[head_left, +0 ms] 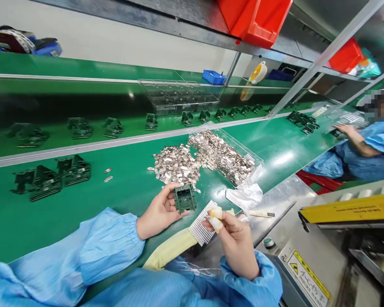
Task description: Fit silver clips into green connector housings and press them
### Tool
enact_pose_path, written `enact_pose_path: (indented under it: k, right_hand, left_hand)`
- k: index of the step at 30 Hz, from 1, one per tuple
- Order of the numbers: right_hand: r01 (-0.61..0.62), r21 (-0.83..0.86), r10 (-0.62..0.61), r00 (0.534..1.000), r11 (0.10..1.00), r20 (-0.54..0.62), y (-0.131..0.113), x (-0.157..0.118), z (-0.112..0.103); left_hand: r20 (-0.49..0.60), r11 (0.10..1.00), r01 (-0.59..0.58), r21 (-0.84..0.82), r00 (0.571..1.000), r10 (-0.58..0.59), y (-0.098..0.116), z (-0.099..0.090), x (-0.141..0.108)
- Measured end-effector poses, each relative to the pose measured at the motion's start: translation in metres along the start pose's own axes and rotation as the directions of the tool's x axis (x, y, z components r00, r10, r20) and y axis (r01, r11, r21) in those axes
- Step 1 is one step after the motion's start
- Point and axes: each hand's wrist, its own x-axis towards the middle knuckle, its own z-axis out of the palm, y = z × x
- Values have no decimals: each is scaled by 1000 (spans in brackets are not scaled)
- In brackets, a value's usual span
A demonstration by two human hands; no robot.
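My left hand (161,212) grips a dark green plastic housing (184,198) by its left side, its open cavity facing me. To the right, my right hand (233,238) has yellowish-white finger cots on the thumb and forefinger, which are pinched together. Whatever sits between those tips is too small to make out. Just behind the pinch lies a strip of thin silvery pins in rows (202,226), on the end of a pale yellow padded band (171,248). Beyond the housing, a loose pile of small metal pieces (177,165) spreads over the green mat.
A clear tray (257,167) holds more metal pieces. Green housings (46,181) stand at left, others line the moving-belt-like strip (128,147) behind. White cloth (245,196) lies near the metal edge. A machine (302,260) flanks my right; a co-worker (365,145) sits beyond.
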Motion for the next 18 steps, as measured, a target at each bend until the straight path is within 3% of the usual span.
enact_pose_path:
  k: [3, 7, 12, 18]
  right_hand:
    - [12, -10, -13, 992, 1000, -122, 5, -9, 2]
    - [136, -197, -181, 956, 971, -233, 8, -9, 15]
    - [164, -287, -233, 946, 944, -226, 13, -6, 31]
    - [153, -361, -243, 945, 920, -218, 17, -4, 37]
  left_hand:
    - [108, 995, 16, -94, 994, -6, -6, 14, 2]
    - [196, 995, 28, -91, 981, -9, -9, 17, -1]
    - [206, 1000, 18, -9, 978, -16, -8, 17, -7]
    - [245, 998, 30, 47, 969, -41, -3, 18, -9]
